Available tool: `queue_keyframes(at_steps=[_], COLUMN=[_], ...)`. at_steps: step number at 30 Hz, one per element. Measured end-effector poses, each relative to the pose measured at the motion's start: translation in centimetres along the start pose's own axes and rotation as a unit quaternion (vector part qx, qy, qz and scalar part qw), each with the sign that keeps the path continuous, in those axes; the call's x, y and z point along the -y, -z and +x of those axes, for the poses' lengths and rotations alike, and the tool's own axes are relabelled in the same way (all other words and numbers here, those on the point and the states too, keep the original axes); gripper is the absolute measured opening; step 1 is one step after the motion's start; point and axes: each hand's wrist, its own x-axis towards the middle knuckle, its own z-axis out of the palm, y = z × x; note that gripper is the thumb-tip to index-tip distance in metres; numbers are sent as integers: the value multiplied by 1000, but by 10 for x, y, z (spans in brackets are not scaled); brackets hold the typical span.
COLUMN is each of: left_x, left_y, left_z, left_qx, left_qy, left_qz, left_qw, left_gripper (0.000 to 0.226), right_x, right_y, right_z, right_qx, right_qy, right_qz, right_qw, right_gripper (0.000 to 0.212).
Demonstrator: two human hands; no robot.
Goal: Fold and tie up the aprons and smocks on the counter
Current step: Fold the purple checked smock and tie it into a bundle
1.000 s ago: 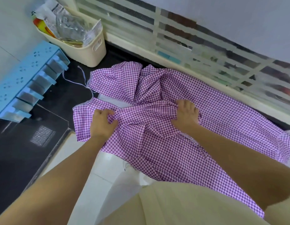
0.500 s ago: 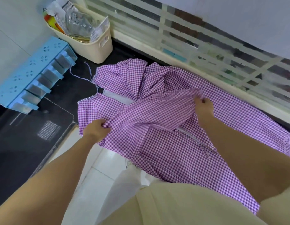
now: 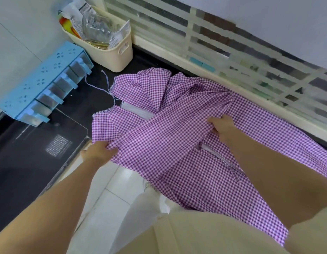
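Through the head camera I am looking down at a purple checked smock (image 3: 186,162). It is lying spread across the black counter (image 3: 96,96), and its near edge is hanging over the front toward the person's cream clothing.

The left hand (image 3: 98,153) is gripping the near-left end of a folded panel of the smock, with its fingers closed on the cloth right at the counter's front edge. The right hand (image 3: 223,127) is holding the same panel farther back and to the right, with its fingers curled round a gathered bunch of fabric. The panel is stretching as a diagonal band between the two hands, over the rest of the smock.

A thin string (image 3: 96,85) is trailing from the smock's far-left corner across the counter. Behind it, a cream basket (image 3: 111,54) is standing in the corner, holding packets (image 3: 93,24). A blue rack (image 3: 41,83) is showing to the left, against the wall. A striped window (image 3: 232,48) is running along the back of the counter.
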Motion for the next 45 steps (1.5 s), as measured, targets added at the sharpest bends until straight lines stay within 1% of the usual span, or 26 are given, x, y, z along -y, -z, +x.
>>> queue_keyframes(at_steps=[2, 3, 4, 6, 8, 10, 11, 12, 13, 15, 17, 18, 19, 21, 23, 27, 30, 32, 34, 36, 38, 39, 40, 42, 43, 45], left_x=[8, 12, 16, 17, 6, -9, -17, -25, -34, -54, -76, -87, -97, -114, -126, -142, -160, -176, -192, -210, -219, -221, -221, -222, -224, -226], left_y=[3, 4, 5, 4, 3, 3, 3, 2, 1, -1, -4, -4, -4, 0, 6, 17, 27, 35, 41, 42, 41, 40, 39, 38, 39, 45], left_z=[-1, -2, -2, -5, -8, -10, -9, -9, -8, -5, -2, 0, 2, 9, 19, 44, 61, 72, 81, 92, 102, 106, 108, 109, 105, 101], left_qx=[-34, -34, -27, -38, -109, -188, -212, -222, -223, -203, -183, -177, -173, -168, -153, -125, -151, -185, -194, -166, -101, -78, -72, -101, -120, -134], left_qy=[28, 46, 65, 85, 67, 16, -24, -72, -124, -218, -277, -287, -285, -263, -237, -215, -215, -213, -194, -162, -103, -79, -72, -96, -100, -84], left_qz=[13, 35, 58, 98, 112, 83, 56, 30, 10, -9, -18, -31, -50, -94, -134, -198, -204, -222, -237, -238, -232, -211, -179, -146, -165, -253], left_qw=[999, 998, 996, 991, 985, 979, 975, 972, 967, 955, 943, 941, 942, 946, 950, 948, 943, 933, 932, 943, 962, 971, 979, 979, 974, 954], left_gripper=[54, 52, 47, 35, 36, 38, 35, 32, 29, 24, 20, 19, 17, 14, 14, 12, 23, 32, 50, 78, 99, 97, 84, 48, 39, 39], right_x=[9, 10, 10, 6, -1, -6, -7, -7, -6, 2, 14, 21, 25, 29, 26, 18, 14, 12, 11, 12, 12, 12, 12, 12, 11, 10], right_y=[-3, -4, -4, -5, -5, -3, -2, 0, 1, -1, -8, -14, -20, -32, -45, -62, -71, -75, -78, -79, -80, -80, -80, -78, -75, -70], right_z=[-1, -1, -2, -1, 0, -1, -1, -1, -3, -6, -11, -12, -12, -11, -7, 9, 18, 24, 29, 34, 35, 35, 35, 35, 36, 37], right_qx=[-35, -38, -39, -22, -8, -39, -73, -108, -142, -176, -147, -115, -72, 30, 96, 98, 138, 140, 141, 134, 133, 138, 144, 152, 154, 164], right_qy=[56, 65, 57, -8, -56, -46, -22, 8, 43, 125, 218, 259, 288, 292, 262, 213, 195, 204, 208, 203, 199, 197, 196, 191, 190, 185], right_qz=[4, 3, -13, -74, -116, -141, -164, -182, -188, -172, -187, -200, -216, -252, -299, -439, -465, -469, -487, -507, -516, -517, -516, -510, -504, -481], right_qw=[998, 997, 998, 997, 992, 988, 984, 977, 971, 961, 946, 938, 930, 922, 913, 867, 852, 848, 836, 827, 822, 821, 821, 825, 828, 841], right_gripper=[49, 49, 49, 43, 32, 35, 45, 55, 58, 42, 23, 16, 13, 9, 20, 70, 81, 80, 77, 77, 78, 79, 79, 81, 82, 85])
